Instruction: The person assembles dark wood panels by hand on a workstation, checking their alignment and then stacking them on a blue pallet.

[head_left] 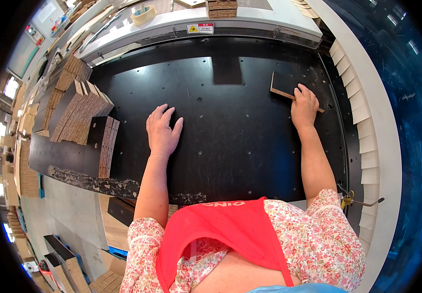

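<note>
Red apron [230, 229]; cardboard stacks [81, 110] left; black bed [230, 127].

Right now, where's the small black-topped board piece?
In the head view, the small board piece lies on the black table, upper right, under the right hand's fingertips.

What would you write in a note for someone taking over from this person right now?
Left hand: flat and open on the black table, holding nothing.
Right hand: fingers resting on a small dark board with a cardboard edge, at the table's far right; the grip is not clear.
Stacks of similar boards lean at the table's left side.
Done: cannot tell.
Left: the board under the right hand is apart from the stacks.
</note>
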{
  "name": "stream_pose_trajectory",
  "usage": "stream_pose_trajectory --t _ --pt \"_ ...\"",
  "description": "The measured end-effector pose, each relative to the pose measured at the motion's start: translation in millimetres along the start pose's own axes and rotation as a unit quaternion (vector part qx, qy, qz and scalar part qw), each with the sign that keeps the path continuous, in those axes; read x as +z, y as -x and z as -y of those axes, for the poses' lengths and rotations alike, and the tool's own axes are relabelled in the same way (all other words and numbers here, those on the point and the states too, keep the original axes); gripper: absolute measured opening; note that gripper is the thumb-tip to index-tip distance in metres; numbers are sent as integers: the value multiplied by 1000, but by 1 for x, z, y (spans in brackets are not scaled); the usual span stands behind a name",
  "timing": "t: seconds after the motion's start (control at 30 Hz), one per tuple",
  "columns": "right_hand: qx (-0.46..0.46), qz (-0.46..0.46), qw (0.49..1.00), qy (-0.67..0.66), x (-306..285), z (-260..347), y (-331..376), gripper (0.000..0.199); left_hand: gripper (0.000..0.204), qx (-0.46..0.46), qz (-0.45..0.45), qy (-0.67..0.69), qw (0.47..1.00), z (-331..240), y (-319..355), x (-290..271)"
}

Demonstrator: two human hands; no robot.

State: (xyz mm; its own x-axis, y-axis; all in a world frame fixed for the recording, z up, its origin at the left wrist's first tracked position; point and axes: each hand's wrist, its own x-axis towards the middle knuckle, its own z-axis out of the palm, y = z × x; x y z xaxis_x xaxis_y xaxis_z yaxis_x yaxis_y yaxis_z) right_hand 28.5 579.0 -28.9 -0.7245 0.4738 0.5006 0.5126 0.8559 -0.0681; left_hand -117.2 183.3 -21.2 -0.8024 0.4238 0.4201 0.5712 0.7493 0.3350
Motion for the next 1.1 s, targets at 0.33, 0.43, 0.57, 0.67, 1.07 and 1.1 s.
stream_pose_trajectory --t 0.33,0.43,0.57,0.67,1.07,1.1 --pt "-2 4 1000 -18 -4 1 0 33 42 1 1 3 1000 0 1 0" --pt "-3 6 1000 -21 -4 3 0 33 42 2 -2 0 1000 1 1 0" --pt "-3 -2 1000 -2 -2 1 0 28 42 4 0 1 1000 0 0 -1" --pt "0 0 1000 -4 -2 1 0 28 42 4 -1 -3 1000 0 0 -1" --pt "-3 -4 1000 -7 0 0 0 29 40 -1 -4 9 1000 1 1 2" --pt "-3 -5 1000 -7 0 0 0 29 41 -3 -3 8 1000 1 1 2"
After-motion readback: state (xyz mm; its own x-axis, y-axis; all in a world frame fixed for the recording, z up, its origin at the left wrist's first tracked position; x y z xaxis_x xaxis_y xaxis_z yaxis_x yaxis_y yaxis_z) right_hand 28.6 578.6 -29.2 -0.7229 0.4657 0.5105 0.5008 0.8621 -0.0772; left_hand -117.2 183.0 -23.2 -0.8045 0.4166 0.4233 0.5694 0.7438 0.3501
